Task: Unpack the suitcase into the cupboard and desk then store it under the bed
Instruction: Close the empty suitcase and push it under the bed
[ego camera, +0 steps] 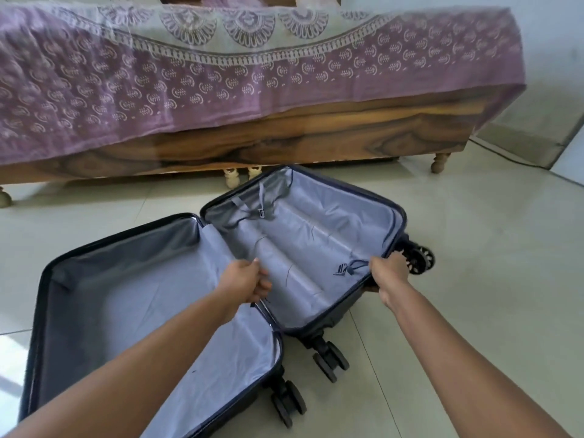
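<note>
Head view looks down on the suitcase [196, 295], lying split open on the tiled floor [474, 263] just in front of the bed [252, 143]. Both halves show only grey lining, nothing left inside that I can see, so the unpacking looks done and the closing-up is the job in hand. The left hand [248, 284] has its fingers curled around the near edge of the right-hand shell, close to the hinge line. Over on the far side, the right hand [390, 273] grips that same shell's outer rim, right beside the wheels [418, 259]. That half already sits tilted up off the floor, while the other half lies flat.

Now, the risks. A loose strap and its buckle [343, 269] lie right by the right hand's grip; fold the shell over carelessly and that strap could get pinched in the seam and jam the zip. Fingers wrapped over the rim are in the pinch line too, if the halves come together quickly. The case rides on free spinner wheels over smooth tile, so a lopsided lift could send it skating away or twisting on its hinge. And the gap under the wooden bed frame looks low: a case not fully shut might well catch on the rail or the purple bedspread [158, 74] hanging over it.
</note>
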`<state>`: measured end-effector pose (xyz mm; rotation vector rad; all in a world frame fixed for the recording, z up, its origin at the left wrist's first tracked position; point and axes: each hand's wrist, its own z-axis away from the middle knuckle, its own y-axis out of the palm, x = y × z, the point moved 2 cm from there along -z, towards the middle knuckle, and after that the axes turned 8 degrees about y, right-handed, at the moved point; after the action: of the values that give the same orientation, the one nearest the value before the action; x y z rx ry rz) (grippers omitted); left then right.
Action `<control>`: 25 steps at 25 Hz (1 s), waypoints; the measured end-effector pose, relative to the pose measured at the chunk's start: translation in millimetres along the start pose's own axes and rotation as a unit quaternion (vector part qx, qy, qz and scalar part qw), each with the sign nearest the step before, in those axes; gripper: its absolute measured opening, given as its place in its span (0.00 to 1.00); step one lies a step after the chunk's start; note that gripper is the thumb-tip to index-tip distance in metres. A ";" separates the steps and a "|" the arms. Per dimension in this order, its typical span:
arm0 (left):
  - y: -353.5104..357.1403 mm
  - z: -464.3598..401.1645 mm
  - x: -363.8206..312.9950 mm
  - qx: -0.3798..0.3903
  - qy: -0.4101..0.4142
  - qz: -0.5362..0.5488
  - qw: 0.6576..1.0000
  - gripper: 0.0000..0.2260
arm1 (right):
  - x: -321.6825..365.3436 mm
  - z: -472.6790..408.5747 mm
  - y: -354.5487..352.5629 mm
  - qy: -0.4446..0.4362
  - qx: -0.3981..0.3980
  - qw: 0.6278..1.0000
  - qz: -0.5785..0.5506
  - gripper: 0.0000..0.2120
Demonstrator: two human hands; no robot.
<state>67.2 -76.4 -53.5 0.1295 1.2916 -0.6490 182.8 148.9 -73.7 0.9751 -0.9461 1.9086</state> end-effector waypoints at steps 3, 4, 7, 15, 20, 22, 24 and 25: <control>-1.1 -6.1 -43.6 0.037 0.019 0.209 0.977 0.19 | 33.5 57.3 -4.1 -0.197 -0.073 0.971 0.118 0.14; -3.0 -5.7 -61.1 0.056 0.036 0.265 0.962 0.21 | 40.3 73.0 -1.6 -0.255 -0.075 0.953 0.144 0.18; -22.6 5.2 -113.4 0.085 0.099 0.397 0.909 0.29 | 51.9 129.8 12.2 -0.407 -0.066 0.890 0.195 0.30; -165.3 95.4 -89.8 -0.033 0.164 0.460 0.872 0.10 | 5.1 216.6 79.7 -0.547 0.199 0.810 0.072 0.34; -190.4 169.4 28.4 -0.073 0.025 0.426 0.901 0.13 | -40.1 195.9 100.2 -0.079 0.234 0.964 -0.094 0.18; -187.9 195.2 74.2 -0.076 -0.052 0.346 0.934 0.18 | -48.0 186.5 105.3 0.086 0.240 0.964 -0.074 0.43; -180.0 217.4 113.6 -0.083 -0.132 0.286 0.945 0.29 | -54.8 193.0 109.9 0.101 0.219 0.971 -0.012 0.55; -175.8 225.2 124.0 -0.089 -0.161 0.264 0.947 0.33 | -58.8 198.0 110.2 0.088 0.206 0.975 0.005 0.56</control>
<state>183.6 -365.3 -54.8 0.2029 0.9351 -0.0839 167.4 -84.7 -68.4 1.0088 -0.4604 2.2088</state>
